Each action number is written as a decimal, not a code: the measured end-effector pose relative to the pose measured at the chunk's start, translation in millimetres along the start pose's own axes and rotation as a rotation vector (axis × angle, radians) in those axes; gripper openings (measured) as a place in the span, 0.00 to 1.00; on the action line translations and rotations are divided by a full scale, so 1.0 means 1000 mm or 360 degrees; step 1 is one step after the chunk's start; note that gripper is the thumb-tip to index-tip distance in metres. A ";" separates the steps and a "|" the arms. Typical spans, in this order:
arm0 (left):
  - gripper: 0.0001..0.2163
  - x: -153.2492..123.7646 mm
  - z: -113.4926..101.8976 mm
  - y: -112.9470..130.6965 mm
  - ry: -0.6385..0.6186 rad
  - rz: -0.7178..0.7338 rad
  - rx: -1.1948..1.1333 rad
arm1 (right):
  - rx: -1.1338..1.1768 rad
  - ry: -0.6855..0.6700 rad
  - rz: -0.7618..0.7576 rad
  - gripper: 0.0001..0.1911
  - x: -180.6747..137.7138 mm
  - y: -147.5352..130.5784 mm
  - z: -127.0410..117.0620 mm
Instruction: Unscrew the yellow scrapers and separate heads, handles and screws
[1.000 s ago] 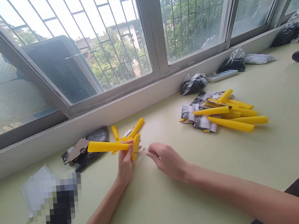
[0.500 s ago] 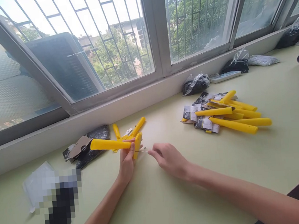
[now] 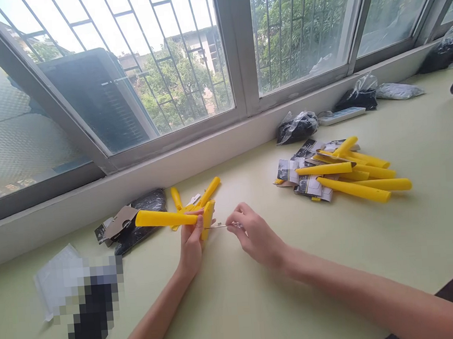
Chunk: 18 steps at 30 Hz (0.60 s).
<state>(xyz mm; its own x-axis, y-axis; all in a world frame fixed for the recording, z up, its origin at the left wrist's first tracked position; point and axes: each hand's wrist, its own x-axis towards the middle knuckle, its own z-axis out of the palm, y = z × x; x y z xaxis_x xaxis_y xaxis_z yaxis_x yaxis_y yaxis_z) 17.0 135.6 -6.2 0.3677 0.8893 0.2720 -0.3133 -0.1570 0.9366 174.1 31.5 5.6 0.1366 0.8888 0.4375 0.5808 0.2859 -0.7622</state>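
My left hand (image 3: 192,241) is closed round a yellow scraper-like tool (image 3: 165,217), near where its long handle meets the flat crosswise head. The handle points left. My right hand (image 3: 255,236) pinches a thin metal screwdriver (image 3: 218,226), whose grip is mostly hidden by the fingers. Its shaft runs level to the left, and the tip meets the right face of the yellow head; whether it sits in a screw is too small to tell. Just behind my left hand lie more yellow pieces (image 3: 211,190) on the table.
On the right of the pale green table (image 3: 300,305) is a pile of yellow-handled tools (image 3: 353,191) in card sleeves. A black packet (image 3: 147,209) and an opened card sleeve (image 3: 121,223) lie left. Bagged dark items (image 3: 297,127) and a white power strip (image 3: 342,116) line the window sill.
The fingers of my right hand have shifted on the screwdriver, with the index finger raised and more spread. The yellow tool has moved very slightly left.
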 end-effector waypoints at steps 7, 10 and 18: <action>0.13 -0.001 0.000 -0.001 0.0013 -0.0015 0.0004 | -0.0031 -0.0091 0.0147 0.08 -0.001 -0.004 0.001; 0.14 -0.001 0.001 0.000 0.0029 -0.0018 0.0050 | -0.0208 -0.0203 0.0187 0.18 0.000 -0.003 0.000; 0.12 -0.003 0.002 0.002 0.0005 -0.0025 0.0070 | -0.0156 -0.0082 -0.0108 0.11 -0.001 0.000 0.002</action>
<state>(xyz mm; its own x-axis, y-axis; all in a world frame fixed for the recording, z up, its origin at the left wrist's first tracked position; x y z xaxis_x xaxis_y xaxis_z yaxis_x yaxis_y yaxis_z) 17.7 131.9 -4.9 0.3694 0.8932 0.2563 -0.2683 -0.1615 0.9497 172.1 31.7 4.1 0.0542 0.8866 0.4594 0.6632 0.3120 -0.6803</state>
